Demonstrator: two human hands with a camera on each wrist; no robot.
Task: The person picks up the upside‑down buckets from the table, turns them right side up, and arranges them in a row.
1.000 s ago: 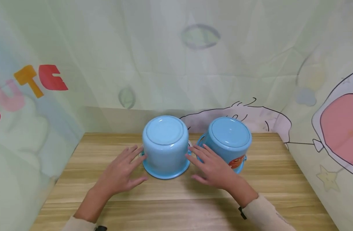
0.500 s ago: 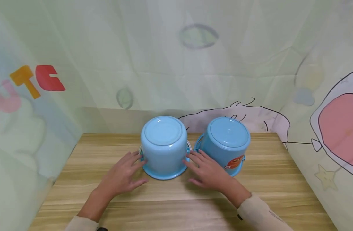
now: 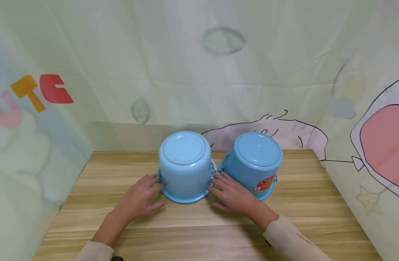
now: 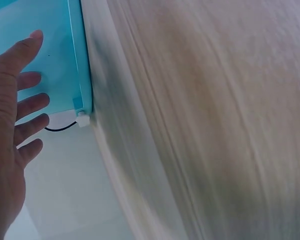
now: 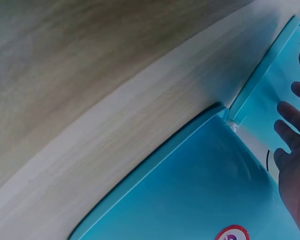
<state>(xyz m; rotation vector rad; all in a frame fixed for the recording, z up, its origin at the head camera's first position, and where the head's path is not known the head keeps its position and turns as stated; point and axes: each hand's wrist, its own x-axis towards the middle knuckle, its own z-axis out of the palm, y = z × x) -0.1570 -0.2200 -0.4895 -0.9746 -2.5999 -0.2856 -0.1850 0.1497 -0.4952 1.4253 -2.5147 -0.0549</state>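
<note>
A glossy light-blue bucket [image 3: 185,179] stands upside down on the table [image 3: 193,239], round base uppermost.

Two blue buckets [image 3: 185,177] [image 3: 259,150] and two bare hands [image 3: 140,197] [image 3: 233,195].
Further counts: two beige sleeves [image 3: 95,251] [image 3: 291,241], one wood-grain tabletop [image 3: 193,241], one red label [image 3: 266,182], one printed yellow star [image 3: 368,200].

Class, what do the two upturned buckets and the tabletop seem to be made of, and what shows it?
Left bucket and right bucket: probably moulded plastic, smooth and glossy, judging by the soft highlights and uniform blue.
Tabletop: wood or wood-look laminate, slightly shiny; streaky grain shows, but can't settle which.
</note>
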